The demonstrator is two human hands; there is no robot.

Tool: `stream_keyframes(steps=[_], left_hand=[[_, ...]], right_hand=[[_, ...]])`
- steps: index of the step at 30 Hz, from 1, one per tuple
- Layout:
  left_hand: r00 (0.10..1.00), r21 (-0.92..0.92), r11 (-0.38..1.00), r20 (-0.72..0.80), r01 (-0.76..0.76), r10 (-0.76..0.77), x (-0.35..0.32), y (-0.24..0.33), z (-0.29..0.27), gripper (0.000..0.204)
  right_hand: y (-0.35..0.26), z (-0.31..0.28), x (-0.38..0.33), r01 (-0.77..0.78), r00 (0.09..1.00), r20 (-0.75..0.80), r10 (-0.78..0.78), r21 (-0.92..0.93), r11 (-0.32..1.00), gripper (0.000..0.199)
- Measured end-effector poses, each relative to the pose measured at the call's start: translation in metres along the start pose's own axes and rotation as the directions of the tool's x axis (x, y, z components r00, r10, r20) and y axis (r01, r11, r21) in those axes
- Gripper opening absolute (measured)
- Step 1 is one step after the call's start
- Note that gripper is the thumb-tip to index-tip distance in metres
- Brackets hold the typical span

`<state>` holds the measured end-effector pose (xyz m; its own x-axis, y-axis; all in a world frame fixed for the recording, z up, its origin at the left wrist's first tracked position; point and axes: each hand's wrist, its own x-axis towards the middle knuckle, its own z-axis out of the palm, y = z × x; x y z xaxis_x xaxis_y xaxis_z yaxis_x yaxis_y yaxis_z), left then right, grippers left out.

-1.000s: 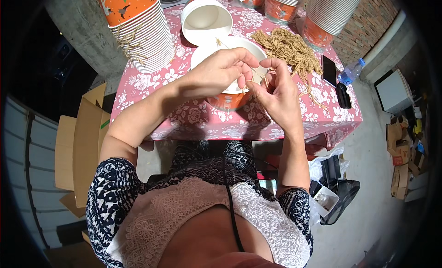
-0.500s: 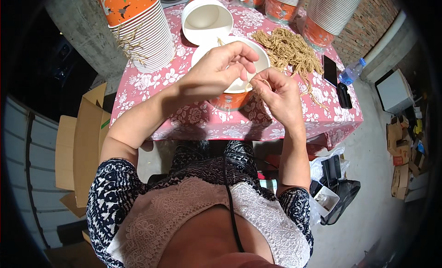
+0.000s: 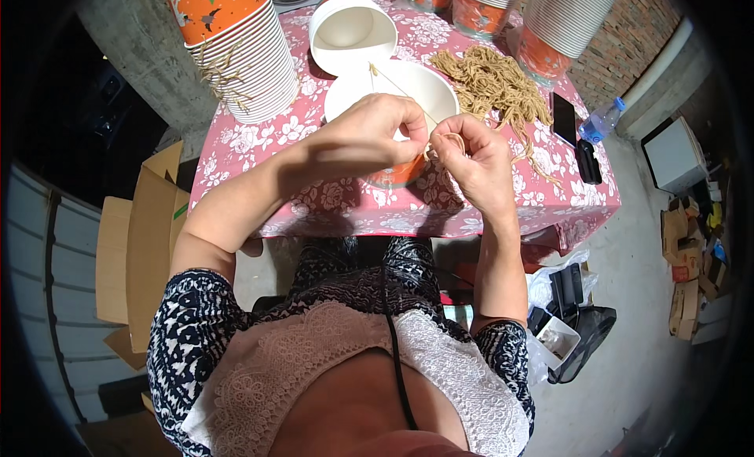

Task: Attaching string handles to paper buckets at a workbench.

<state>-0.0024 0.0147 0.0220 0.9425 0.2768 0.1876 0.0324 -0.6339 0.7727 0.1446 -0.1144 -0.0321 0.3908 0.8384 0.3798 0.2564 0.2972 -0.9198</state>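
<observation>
In front of me on the table stands a paper bucket, white inside and orange printed outside. A knotted tan cord shows at its far rim, and a strand runs toward my hands at the near rim. My left hand reaches over the bucket, thumb and forefinger pinched at the near rim on the cord's end. Just to its right, my right hand pinches the same cord, with a small loop by its fingers. The fingertips nearly meet and hide the exact hold. Behind the bucket another white bucket lies tipped with its mouth toward me.
A heap of tan cords lies at the right, beside a phone, a black case and a water bottle. Nested buckets with cord ends rise at the left. More bucket stacks stand at the back right.
My left hand has come down and right, its raised fingers closing into a pinch beside my right hand. The strand across the bucket now shows. My right hand has barely moved.
</observation>
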Motion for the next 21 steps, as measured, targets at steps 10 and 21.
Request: stream_keyframes(steps=[10,21], left_hand=[[0.999,0.018,0.999,-0.004,0.038,-0.038,0.001,-0.001,0.003,0.019],[0.991,-0.024,0.991,0.017,0.13,-0.13,-0.003,0.01,0.001,0.005]], right_hand=[[0.001,0.004,-0.001,0.0,1.0,-0.013,0.001,0.069,0.998,0.007],[-0.009,-0.003,-0.005,-0.108,0.992,0.075,0.104,0.051,0.993,0.002]])
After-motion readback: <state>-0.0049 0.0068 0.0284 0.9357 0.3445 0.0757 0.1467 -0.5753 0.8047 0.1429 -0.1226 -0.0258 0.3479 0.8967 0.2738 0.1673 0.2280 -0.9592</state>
